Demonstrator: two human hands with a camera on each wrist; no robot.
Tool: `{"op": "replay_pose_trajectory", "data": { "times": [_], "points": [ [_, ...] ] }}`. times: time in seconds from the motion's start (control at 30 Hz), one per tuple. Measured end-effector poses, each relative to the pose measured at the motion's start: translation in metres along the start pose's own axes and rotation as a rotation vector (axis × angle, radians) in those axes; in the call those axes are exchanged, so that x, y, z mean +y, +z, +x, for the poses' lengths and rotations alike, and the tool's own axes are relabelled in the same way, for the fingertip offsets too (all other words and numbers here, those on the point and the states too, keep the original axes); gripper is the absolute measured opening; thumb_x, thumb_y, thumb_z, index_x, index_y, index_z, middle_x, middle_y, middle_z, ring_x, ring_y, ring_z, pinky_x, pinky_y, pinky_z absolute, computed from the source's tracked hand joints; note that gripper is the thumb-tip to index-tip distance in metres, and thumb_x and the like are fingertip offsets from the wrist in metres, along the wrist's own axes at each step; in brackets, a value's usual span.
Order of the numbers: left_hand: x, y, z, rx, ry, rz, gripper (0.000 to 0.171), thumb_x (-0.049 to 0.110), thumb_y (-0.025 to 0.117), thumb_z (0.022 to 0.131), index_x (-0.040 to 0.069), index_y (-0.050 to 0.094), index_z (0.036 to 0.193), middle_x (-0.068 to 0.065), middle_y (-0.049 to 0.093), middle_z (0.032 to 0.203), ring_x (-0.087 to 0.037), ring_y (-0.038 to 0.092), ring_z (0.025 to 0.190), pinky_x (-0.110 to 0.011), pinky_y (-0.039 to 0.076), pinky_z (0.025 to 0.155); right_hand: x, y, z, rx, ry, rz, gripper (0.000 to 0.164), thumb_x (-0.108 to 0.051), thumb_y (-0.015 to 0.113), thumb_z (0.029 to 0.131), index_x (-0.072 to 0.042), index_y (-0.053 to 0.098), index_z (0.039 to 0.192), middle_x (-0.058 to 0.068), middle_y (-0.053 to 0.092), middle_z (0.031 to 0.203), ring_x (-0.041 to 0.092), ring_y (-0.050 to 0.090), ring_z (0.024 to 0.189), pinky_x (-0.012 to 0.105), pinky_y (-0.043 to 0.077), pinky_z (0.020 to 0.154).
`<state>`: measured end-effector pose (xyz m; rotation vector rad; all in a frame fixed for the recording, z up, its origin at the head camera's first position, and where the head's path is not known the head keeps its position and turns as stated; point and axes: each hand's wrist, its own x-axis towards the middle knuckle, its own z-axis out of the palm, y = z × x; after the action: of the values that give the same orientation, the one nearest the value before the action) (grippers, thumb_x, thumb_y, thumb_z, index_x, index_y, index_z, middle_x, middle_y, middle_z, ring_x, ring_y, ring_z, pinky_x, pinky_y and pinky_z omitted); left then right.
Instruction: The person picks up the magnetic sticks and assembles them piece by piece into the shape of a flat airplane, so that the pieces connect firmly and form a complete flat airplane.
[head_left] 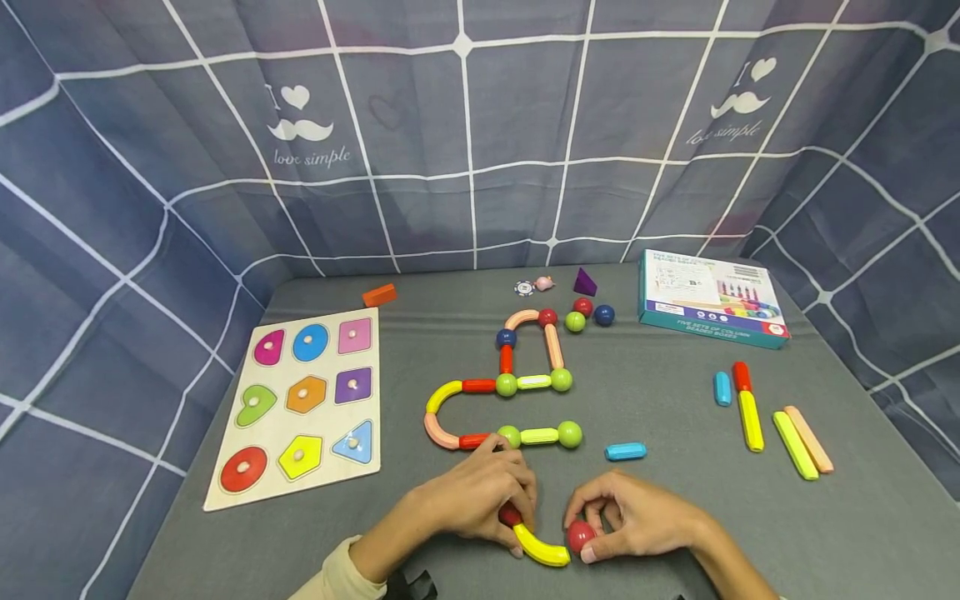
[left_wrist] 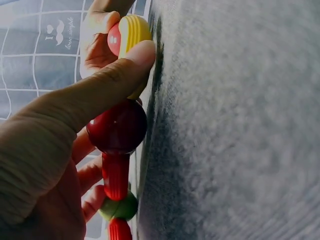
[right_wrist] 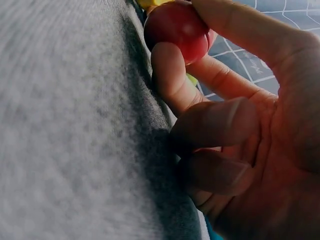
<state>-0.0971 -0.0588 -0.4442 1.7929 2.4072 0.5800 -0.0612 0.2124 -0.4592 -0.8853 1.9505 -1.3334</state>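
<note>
My left hand holds a yellow curved rod near a dark red ball at its end. In the left wrist view the thumb lies over the yellow rod, and a red straight rod runs from the dark red ball to a green ball. Between thumb and fingers, my right hand pinches a red ball right at the rod's free end. Beyond the left fingers, a chain of coloured rods and balls, with a yellow bend, lies on the table.
A shape puzzle board lies at left, and a box at back right. Loose rods include a blue one ahead of the right hand and a yellow one farther right. Loose balls, including a blue one, sit behind the chain.
</note>
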Motion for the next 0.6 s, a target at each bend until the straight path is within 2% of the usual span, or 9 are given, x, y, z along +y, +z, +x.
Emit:
{"op": "replay_pose_trajectory", "data": {
  "times": [0.13,0.3,0.47,0.6],
  "points": [
    [-0.0009,0.0001,-0.0011,0.011,-0.005,-0.047,0.022,0.056,0.078,0.067,0.039,0.072,0.080,0.030,0.049,0.084,0.011,0.037,0.087,-0.029,0.025,0.087,-0.0004,-0.0002,0.0000,-0.015,0.010,0.003,0.023,-0.020,0.073,0.084,-0.016,0.067,0.105,-0.010,0.058,0.073,-0.002,0.036,0.045,0.021,0.028,0.034],
    [-0.0013,0.0003,-0.0017,0.006,-0.006,-0.061,0.022,0.055,0.078,0.067,0.039,0.072,0.081,0.030,0.050,0.084,0.010,0.037,0.086,-0.028,0.025,0.085,-0.0026,0.0022,0.0012,-0.019,0.012,-0.017,0.024,-0.023,0.073,0.084,-0.016,0.067,0.107,-0.009,0.059,0.075,-0.002,0.038,0.046,0.020,0.030,0.036],
    [-0.0011,0.0004,-0.0017,0.005,-0.007,-0.048,0.023,0.055,0.079,0.065,0.039,0.071,0.080,0.030,0.050,0.084,0.010,0.037,0.087,-0.029,0.025,0.088,-0.0033,0.0042,0.0010,-0.066,-0.025,0.055,0.024,-0.016,0.072,0.084,-0.014,0.067,0.108,-0.010,0.059,0.077,-0.001,0.040,0.048,0.020,0.031,0.035],
    [-0.0012,0.0001,-0.0011,-0.005,-0.015,-0.040,0.023,0.055,0.079,0.066,0.040,0.071,0.081,0.031,0.049,0.084,0.010,0.037,0.088,-0.030,0.025,0.089,-0.0016,0.0055,0.0012,-0.108,-0.097,0.144,0.024,-0.010,0.070,0.084,-0.011,0.066,0.108,-0.009,0.059,0.076,-0.001,0.042,0.051,0.019,0.032,0.036]
  ]
}}
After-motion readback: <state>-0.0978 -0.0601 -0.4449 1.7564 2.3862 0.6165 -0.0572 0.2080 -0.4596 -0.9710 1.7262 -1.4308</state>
